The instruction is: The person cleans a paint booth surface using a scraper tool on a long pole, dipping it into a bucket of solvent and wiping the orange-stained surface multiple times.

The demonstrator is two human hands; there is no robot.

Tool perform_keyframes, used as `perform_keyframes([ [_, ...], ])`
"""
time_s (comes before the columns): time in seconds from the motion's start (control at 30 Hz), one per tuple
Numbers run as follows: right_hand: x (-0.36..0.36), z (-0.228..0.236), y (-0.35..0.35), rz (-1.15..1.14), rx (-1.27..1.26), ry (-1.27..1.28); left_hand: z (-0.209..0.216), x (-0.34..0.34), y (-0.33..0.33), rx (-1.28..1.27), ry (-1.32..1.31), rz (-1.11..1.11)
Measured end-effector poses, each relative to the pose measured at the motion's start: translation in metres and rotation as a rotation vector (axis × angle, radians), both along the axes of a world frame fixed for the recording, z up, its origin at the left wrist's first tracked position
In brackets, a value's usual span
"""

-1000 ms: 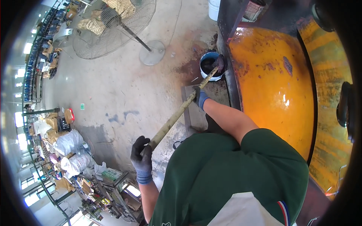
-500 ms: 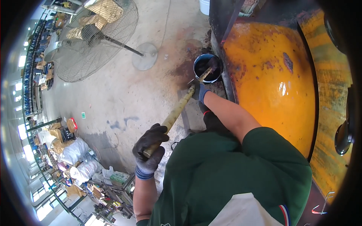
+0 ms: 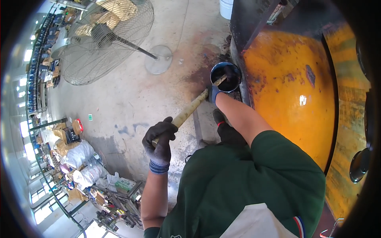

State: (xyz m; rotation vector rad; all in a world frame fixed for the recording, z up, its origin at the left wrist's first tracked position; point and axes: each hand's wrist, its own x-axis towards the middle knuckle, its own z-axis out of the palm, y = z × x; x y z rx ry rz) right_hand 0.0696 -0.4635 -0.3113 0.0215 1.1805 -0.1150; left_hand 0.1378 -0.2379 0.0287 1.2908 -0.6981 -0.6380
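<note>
Currently, the L hand [image 3: 160, 141], in a dark glove w/ blue cuff, is grasping a long pale pole [image 3: 190, 108] near its upper end, fingers curling round the shaft & the butt showing btwn thumb and fingers. The R hand [image 3: 212, 95], gloved likewise, is grasping the same pole farther down, just beside a bucket [image 3: 224, 64]; its grip is wrapping the shaft, tho most fingers are hidden from view. The pole is slanting from lower L to upper R, its far end reaching into the bucket. Sth dark is sitting at that end; can't tell how deep it's going, as the inside is v. dark too.

The bucket is standing on the concrete floor [image 3: 131, 99], next to the dark edge of a big, stained yellow panel [image 3: 285, 99]. A dark shoe [image 3: 218, 116] is showing below the R forearm. Up L, a large pedestal fan [image 3: 104, 37] is standing on its round base [image 3: 158, 59], well apart from the bucket. A white pail [image 3: 226, 8] is standing at the top edge. Lower L, plastic bags [image 3: 81, 155] are lying amid boxes etc.
</note>
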Motion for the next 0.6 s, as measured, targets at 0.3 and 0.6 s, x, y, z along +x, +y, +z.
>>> perform_keyframes([
  [0.3, 0.012, -0.069, 0.105, -0.198, 0.055, -0.234, 0.038, 0.000, 0.101, -0.082, 0.126, 0.362],
  [0.6, -0.010, 0.108, 0.124, 0.031, 0.073, -0.011, 0.075, -0.004, 0.140, -0.198, 0.095, 0.322],
])
